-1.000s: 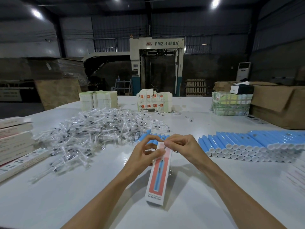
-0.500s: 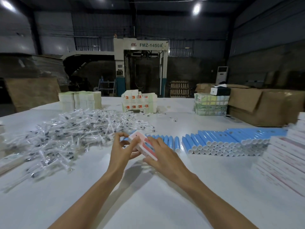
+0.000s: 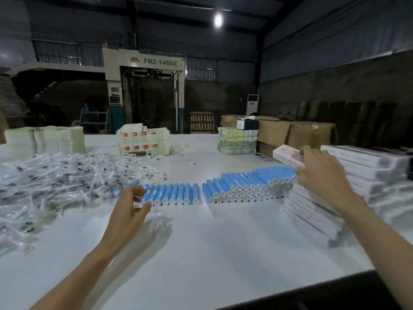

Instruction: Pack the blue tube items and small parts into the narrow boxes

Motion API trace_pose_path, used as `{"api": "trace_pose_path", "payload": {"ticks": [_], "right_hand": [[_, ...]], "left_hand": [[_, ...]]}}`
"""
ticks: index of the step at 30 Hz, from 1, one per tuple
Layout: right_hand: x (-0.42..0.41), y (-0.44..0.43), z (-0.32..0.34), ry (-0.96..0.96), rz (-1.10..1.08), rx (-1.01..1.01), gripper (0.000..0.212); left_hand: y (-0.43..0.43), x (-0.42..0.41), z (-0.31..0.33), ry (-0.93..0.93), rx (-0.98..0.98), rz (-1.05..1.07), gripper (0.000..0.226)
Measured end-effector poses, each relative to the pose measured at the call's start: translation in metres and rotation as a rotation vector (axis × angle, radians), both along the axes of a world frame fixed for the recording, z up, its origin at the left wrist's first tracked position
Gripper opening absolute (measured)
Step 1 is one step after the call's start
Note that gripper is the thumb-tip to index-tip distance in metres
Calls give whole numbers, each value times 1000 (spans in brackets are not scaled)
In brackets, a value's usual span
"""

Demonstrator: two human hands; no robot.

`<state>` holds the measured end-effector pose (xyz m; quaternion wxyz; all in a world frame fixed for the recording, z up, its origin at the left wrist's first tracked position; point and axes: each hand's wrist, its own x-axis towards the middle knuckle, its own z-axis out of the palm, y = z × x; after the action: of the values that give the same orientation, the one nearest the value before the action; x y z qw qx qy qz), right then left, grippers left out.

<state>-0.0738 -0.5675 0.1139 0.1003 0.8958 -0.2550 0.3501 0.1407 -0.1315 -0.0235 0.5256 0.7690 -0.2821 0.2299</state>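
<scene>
The right hand [image 3: 321, 175] alone is now gripping the narrow box [image 3: 287, 155], the left hand [image 3: 127, 211] hovering open beside the blue tubes [image 3: 172, 194].

A dim warehouse with corrugated metal walls [image 3: 324, 41] and a dark beamed roof, lit by one bright ceiling lamp [image 3: 218, 20]. A long white table [image 3: 201, 253] fills the foreground. Behind it stands a tall pale machine [image 3: 143, 86] marked FMZ-1450A, with a blue stepladder [image 3: 93, 118] to its left and stacked wooden pallets [image 3: 202, 121] and a white floor-standing air conditioner [image 3: 252, 104] to its right. Brown cartons [image 3: 290, 133] sit at the table's far right side
</scene>
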Motion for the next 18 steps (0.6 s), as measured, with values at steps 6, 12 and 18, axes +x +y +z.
{"api": "trace_pose_path", "payload": {"ticks": [6, 12, 18], "right_hand": [[-39, -48, 9, 167, -174, 4, 46], [-46, -57, -15, 149, -197, -12, 31], [-41, -46, -25, 84, -185, -82, 35]], "left_hand": [[3, 6, -1, -47, 65, 24, 32], [4, 1, -1, -41, 95, 29, 29], [5, -2, 0, -7, 111, 48, 27]]}}
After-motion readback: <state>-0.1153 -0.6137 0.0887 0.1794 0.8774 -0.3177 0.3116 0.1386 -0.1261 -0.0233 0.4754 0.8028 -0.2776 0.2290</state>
